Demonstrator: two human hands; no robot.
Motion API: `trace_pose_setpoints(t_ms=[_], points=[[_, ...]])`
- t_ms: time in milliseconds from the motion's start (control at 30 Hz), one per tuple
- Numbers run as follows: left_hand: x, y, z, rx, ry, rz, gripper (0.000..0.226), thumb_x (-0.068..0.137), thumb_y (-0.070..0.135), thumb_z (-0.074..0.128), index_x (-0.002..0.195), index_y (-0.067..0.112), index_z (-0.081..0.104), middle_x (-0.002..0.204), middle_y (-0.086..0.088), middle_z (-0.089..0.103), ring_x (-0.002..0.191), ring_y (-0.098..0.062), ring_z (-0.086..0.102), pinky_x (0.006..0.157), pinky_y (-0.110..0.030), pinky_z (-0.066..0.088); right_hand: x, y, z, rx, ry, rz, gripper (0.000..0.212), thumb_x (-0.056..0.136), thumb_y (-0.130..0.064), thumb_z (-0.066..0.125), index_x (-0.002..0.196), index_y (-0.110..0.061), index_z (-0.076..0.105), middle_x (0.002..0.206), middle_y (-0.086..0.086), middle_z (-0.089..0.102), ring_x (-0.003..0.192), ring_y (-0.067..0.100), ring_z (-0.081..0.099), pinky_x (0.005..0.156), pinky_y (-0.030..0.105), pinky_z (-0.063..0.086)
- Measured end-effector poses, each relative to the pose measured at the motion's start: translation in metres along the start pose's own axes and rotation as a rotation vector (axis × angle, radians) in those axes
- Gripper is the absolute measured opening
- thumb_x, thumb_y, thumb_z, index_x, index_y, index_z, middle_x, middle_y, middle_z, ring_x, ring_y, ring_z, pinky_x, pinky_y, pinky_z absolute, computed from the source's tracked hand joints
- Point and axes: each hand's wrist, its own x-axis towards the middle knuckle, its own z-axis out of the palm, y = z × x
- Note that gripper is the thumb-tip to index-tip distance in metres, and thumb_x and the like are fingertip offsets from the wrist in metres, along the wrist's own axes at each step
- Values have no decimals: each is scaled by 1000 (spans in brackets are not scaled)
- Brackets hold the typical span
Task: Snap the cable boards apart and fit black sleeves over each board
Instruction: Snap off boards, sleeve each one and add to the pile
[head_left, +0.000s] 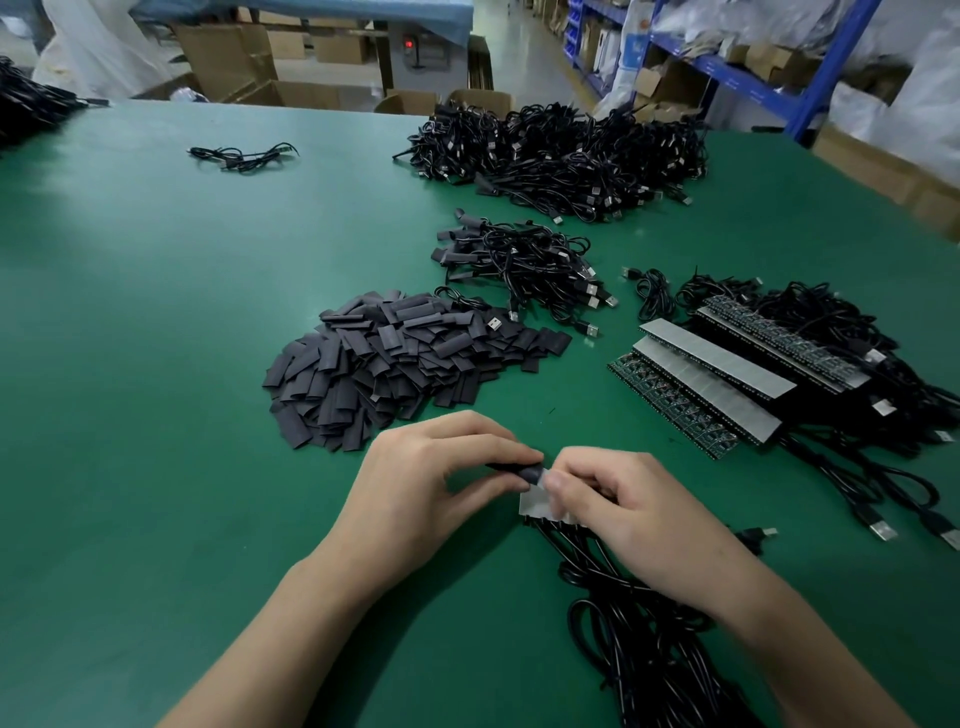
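My left hand (436, 467) pinches a black sleeve (522, 473) between thumb and fingers, its open end against the corner of a strip of joined cable boards (532, 504). My right hand (623, 512) grips that strip, and its black cables (639, 644) trail toward me over the green table (156, 364). A heap of loose black sleeves (400, 364) lies just beyond my hands. Several unsplit board strips with cables (753, 374) are stacked at the right.
A small pile of sleeved cables (524, 265) sits behind the sleeve heap, a large cable pile (566, 156) farther back. One loose cable (244, 154) lies far left. Cardboard boxes (234, 62) and blue shelving (727, 67) stand beyond the table.
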Motion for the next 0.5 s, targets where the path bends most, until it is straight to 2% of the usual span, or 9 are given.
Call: trace_pose_setpoints(t_ms=[67, 167, 200, 300, 367, 500], points=[[0, 0, -2, 1, 11, -26, 20, 91, 38, 75, 107, 27, 81, 104, 17, 71, 93, -5, 71, 81, -33, 59, -1, 0, -5, 41, 25, -12, 23, 102, -38, 59, 84, -25, 63, 62, -10, 48, 56, 6, 40, 53, 24, 34], [0, 0, -2, 3, 29, -41, 22, 90, 38, 74, 107, 26, 81, 103, 17, 71, 92, -4, 70, 82, -33, 59, -1, 2, -13, 65, 68, -9, 10, 99, -34, 65, 91, -29, 68, 71, 0, 59, 63, 25, 53, 61, 41, 46], [0, 0, -2, 4, 34, -42, 22, 90, 37, 74, 107, 26, 81, 103, 16, 71, 92, -4, 70, 82, -33, 59, -1, 3, -14, 62, 79, -3, 8, 98, -33, 67, 90, -31, 68, 71, 0, 60, 63, 26, 53, 61, 42, 47], [0, 0, -1, 14, 45, -32, 21, 90, 35, 75, 107, 24, 81, 102, 15, 71, 91, -4, 70, 81, -32, 59, 1, 7, -13, 59, 78, 23, 9, 95, -34, 68, 86, -34, 69, 64, -12, 58, 58, 8, 48, 56, 28, 41], [0, 0, -1, 27, 48, -15, 20, 90, 33, 76, 106, 23, 81, 101, 14, 71, 90, -4, 70, 80, -32, 59, 2, 8, -11, 58, 91, 41, 10, 95, -32, 69, 86, -36, 69, 63, -16, 57, 57, 3, 45, 55, 20, 38], [0, -1, 0, 57, 39, 21, 17, 90, 26, 79, 106, 22, 80, 99, 11, 70, 87, -3, 68, 78, -31, 58, 3, 8, -8, 55, 132, 44, 16, 97, -25, 69, 84, -34, 71, 62, -15, 54, 55, 0, 44, 54, 18, 37]])
